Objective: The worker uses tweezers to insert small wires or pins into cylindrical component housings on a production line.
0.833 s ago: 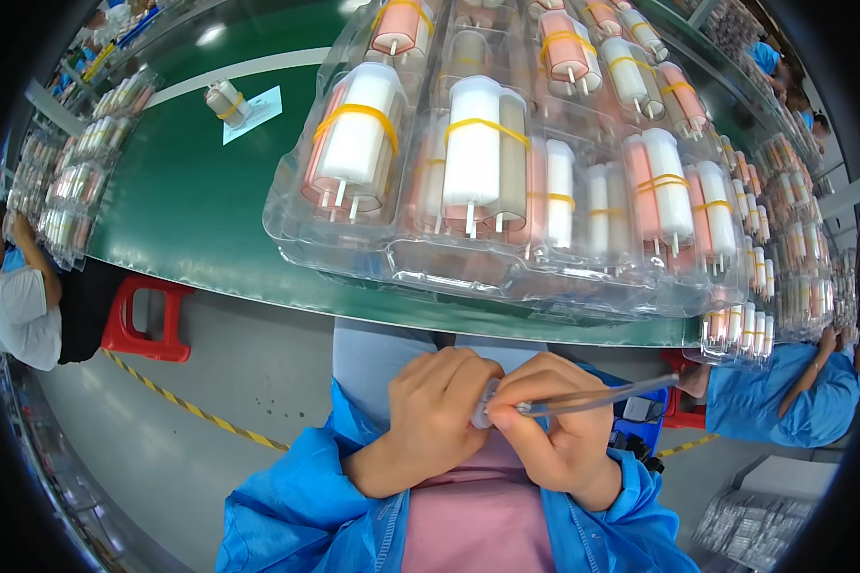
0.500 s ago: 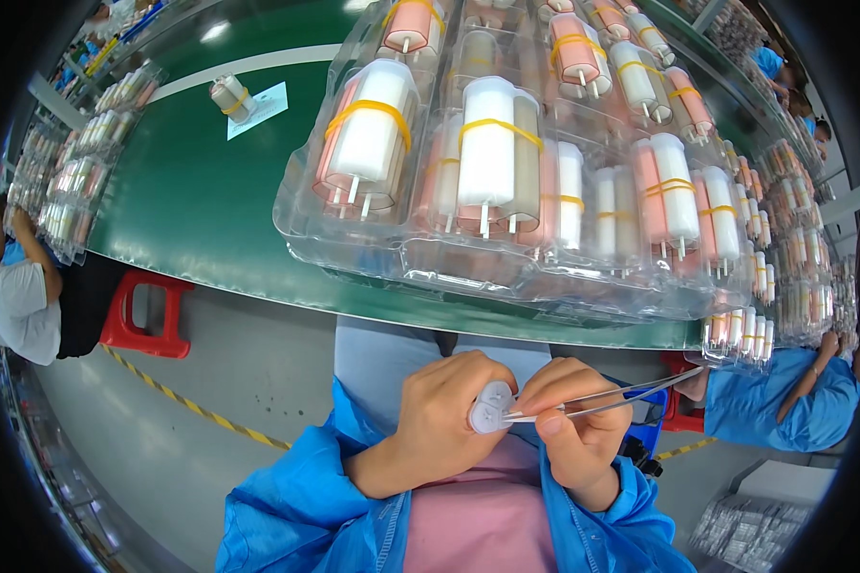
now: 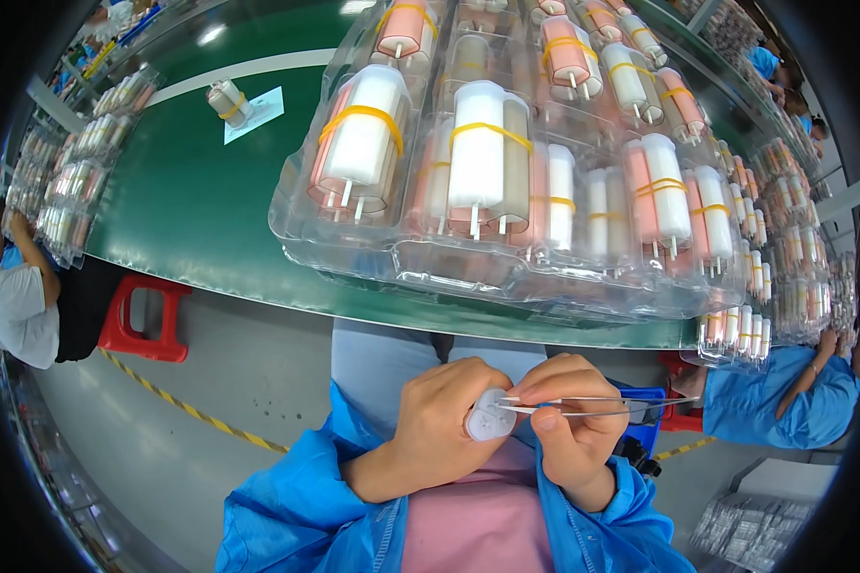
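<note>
Closed around a small piece with a pale, translucent round end (image 3: 490, 416) is my left hand (image 3: 428, 430); the rest of that piece is hidden by my fingers. Slim metal tweezers (image 3: 583, 405) are pinched between the thumb and fingers of my right hand (image 3: 575, 420). Their narrow tips reach left to the round end and appear to touch it. Both hands are close together in front of my body, below the table's front edge.
A green table (image 3: 191, 191) carries stacked clear plastic trays (image 3: 449, 267) with banded white, pink and grey cylinders. Further left, one banded bundle (image 3: 227, 100) stands by a pale blue card (image 3: 258, 115). A red stool (image 3: 148, 320) and co-workers flank me.
The tweezers have swung from slanting up to the right to nearly level. Their tips are slightly higher on the round end. My left hand keeps its hold.
</note>
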Action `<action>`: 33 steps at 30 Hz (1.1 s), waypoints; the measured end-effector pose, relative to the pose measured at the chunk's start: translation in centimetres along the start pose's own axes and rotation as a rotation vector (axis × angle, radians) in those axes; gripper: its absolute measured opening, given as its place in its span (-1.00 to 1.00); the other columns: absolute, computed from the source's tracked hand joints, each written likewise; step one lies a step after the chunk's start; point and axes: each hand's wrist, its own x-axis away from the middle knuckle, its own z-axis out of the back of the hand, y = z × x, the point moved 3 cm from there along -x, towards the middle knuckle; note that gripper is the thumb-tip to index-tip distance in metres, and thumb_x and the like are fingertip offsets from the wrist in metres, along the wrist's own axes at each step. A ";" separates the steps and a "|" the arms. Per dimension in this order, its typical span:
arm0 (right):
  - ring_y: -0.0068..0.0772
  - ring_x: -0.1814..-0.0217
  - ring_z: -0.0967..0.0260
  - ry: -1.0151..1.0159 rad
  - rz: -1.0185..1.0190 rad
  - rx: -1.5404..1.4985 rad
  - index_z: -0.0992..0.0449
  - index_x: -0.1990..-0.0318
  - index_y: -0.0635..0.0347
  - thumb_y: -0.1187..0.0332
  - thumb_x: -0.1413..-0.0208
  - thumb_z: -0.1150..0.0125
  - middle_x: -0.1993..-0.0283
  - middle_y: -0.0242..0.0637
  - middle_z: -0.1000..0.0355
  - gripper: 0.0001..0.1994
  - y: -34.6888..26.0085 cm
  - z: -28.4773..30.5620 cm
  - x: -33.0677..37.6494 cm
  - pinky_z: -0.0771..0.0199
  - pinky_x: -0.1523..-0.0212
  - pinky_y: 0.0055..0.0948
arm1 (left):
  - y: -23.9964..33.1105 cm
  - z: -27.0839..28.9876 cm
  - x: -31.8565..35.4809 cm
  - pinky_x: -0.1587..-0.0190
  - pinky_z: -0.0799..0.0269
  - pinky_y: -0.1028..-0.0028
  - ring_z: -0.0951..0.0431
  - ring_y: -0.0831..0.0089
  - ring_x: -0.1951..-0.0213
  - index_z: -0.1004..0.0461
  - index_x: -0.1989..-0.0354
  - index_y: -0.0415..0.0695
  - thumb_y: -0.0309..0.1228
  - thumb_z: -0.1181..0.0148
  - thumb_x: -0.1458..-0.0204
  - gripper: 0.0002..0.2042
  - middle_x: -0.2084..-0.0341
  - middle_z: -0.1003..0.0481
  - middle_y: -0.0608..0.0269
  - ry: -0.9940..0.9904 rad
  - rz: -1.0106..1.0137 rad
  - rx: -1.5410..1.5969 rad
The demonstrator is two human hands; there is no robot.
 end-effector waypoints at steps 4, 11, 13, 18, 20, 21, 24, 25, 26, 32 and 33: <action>-0.40 0.38 -0.43 0.006 -0.018 -0.011 -0.52 0.28 0.35 0.52 0.00 -0.25 0.33 -0.09 -0.52 -0.87 0.0 -0.1 0.0 -0.39 0.38 -0.53 | 0.0 0.0 0.0 0.55 -0.33 0.34 -0.46 0.19 0.58 -0.42 0.49 -0.18 -0.52 -0.38 0.30 -0.78 0.61 -0.43 0.18 -0.008 0.006 -0.002; -0.38 0.39 -0.44 0.028 -0.030 -0.033 -0.52 0.30 0.34 0.53 0.01 -0.25 0.34 -0.10 -0.52 -0.89 0.0 -0.1 0.1 -0.39 0.40 -0.51 | 0.1 -0.1 -0.1 0.55 -0.34 0.34 -0.46 0.19 0.58 -0.42 0.49 -0.18 -0.53 -0.37 0.29 -0.78 0.61 -0.43 0.17 -0.001 -0.002 -0.004; -0.37 0.40 -0.44 0.003 -0.012 0.007 -0.52 0.32 0.34 0.54 0.03 -0.26 0.36 -0.12 -0.52 -0.89 0.0 0.0 0.0 -0.40 0.40 -0.50 | 0.1 -0.1 -0.1 0.54 -0.34 0.34 -0.46 0.19 0.58 -0.42 0.49 -0.18 -0.53 -0.37 0.29 -0.79 0.61 -0.43 0.17 -0.005 0.001 -0.005; -0.35 0.41 -0.44 -0.032 0.020 0.070 -0.52 0.34 0.33 0.57 0.08 -0.26 0.38 -0.15 -0.52 -0.89 -0.1 0.0 -0.4 -0.40 0.41 -0.48 | -0.2 -0.2 0.1 0.54 -0.35 0.34 -0.46 0.18 0.58 -0.42 0.49 -0.18 -0.54 -0.35 0.29 -0.80 0.61 -0.43 0.17 -0.012 0.008 -0.024; -0.34 0.41 -0.44 -0.039 0.030 0.087 -0.52 0.34 0.33 0.57 0.08 -0.26 0.38 -0.15 -0.52 -0.88 -0.1 0.1 -0.4 -0.40 0.40 -0.48 | -0.1 -0.1 0.0 0.54 -0.35 0.34 -0.46 0.18 0.57 -0.42 0.49 -0.18 -0.54 -0.35 0.29 -0.79 0.61 -0.43 0.17 -0.017 0.006 -0.019; -0.34 0.41 -0.44 -0.030 0.031 0.073 -0.52 0.34 0.33 0.57 0.08 -0.26 0.38 -0.15 -0.52 -0.88 -0.1 0.1 -0.4 -0.40 0.40 -0.48 | -0.1 -0.1 0.0 0.54 -0.35 0.34 -0.46 0.18 0.57 -0.42 0.49 -0.18 -0.54 -0.35 0.29 -0.79 0.61 -0.43 0.17 -0.020 0.006 -0.017; -0.34 0.41 -0.44 -0.011 0.033 0.043 -0.52 0.33 0.33 0.56 0.08 -0.27 0.37 -0.15 -0.52 -0.88 -0.1 0.0 -0.3 -0.41 0.40 -0.48 | 0.0 0.0 -0.1 0.53 -0.35 0.34 -0.46 0.18 0.57 -0.42 0.49 -0.18 -0.54 -0.35 0.29 -0.80 0.61 -0.43 0.17 -0.012 0.000 -0.005; -0.34 0.41 -0.45 -0.010 0.033 0.040 -0.52 0.33 0.33 0.56 0.07 -0.27 0.37 -0.14 -0.52 -0.88 -0.1 0.0 -0.3 -0.41 0.40 -0.48 | 0.0 0.0 -0.2 0.53 -0.35 0.34 -0.46 0.19 0.58 -0.42 0.49 -0.18 -0.54 -0.35 0.29 -0.80 0.61 -0.43 0.17 -0.013 -0.002 -0.009; -0.34 0.41 -0.45 -0.009 0.033 0.036 -0.52 0.33 0.33 0.56 0.07 -0.28 0.37 -0.14 -0.51 -0.88 -0.1 0.0 -0.4 -0.41 0.40 -0.48 | 0.1 0.0 -0.2 0.53 -0.35 0.34 -0.46 0.19 0.58 -0.42 0.49 -0.18 -0.54 -0.35 0.28 -0.80 0.62 -0.42 0.17 -0.013 -0.004 -0.014; -0.33 0.41 -0.45 -0.017 0.033 0.035 -0.52 0.33 0.33 0.54 0.06 -0.29 0.38 -0.16 -0.52 -0.88 0.0 0.0 -0.4 -0.41 0.39 -0.47 | 0.2 0.0 -0.2 0.54 -0.35 0.34 -0.46 0.19 0.58 -0.42 0.49 -0.18 -0.54 -0.34 0.27 -0.81 0.62 -0.42 0.17 -0.008 -0.003 -0.023; -0.33 0.41 -0.45 -0.018 0.030 0.037 -0.52 0.33 0.33 0.54 0.07 -0.30 0.38 -0.16 -0.52 -0.88 0.0 0.0 -0.4 -0.41 0.39 -0.46 | 0.1 0.0 -0.2 0.54 -0.35 0.34 -0.46 0.19 0.58 -0.42 0.49 -0.18 -0.54 -0.34 0.27 -0.81 0.62 -0.42 0.17 -0.005 -0.007 -0.025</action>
